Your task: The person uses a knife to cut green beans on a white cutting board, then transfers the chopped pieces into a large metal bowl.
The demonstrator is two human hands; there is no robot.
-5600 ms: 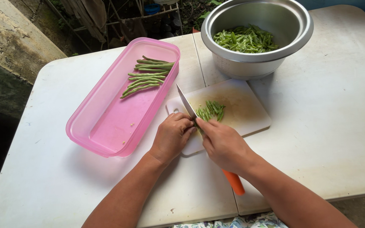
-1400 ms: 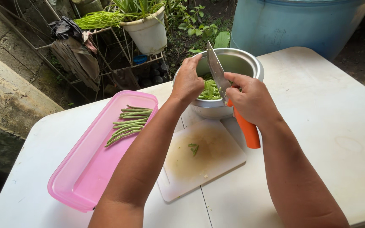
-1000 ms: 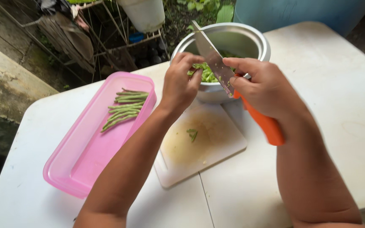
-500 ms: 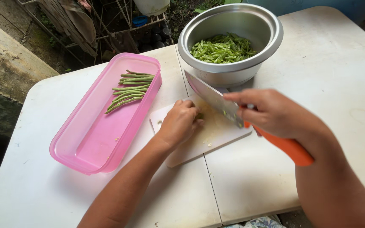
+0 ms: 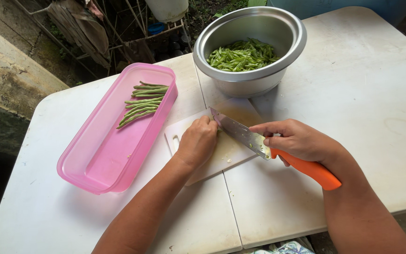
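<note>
Down on the white cutting board (image 5: 233, 111) the left hand (image 5: 198, 142) lies curled with fingertips pressed to the surface, perhaps pinching a leftover bean bit, though that is hidden. Just beside it the right hand (image 5: 297, 139) is closed round the orange-handled knife (image 5: 269, 149), blade slanting over the board. Beyond the board stands a metal pot (image 5: 250, 75) of cut green beans (image 5: 241, 54); left of the board, a pink container (image 5: 113, 141) holds whole beans (image 5: 144, 103) on the counter (image 5: 377, 117).

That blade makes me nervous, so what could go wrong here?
The knife tip lies right beside the left hand on the cutting board, so a slip could nick it. The right hand pinches near the blade, not just the orange handle.
</note>
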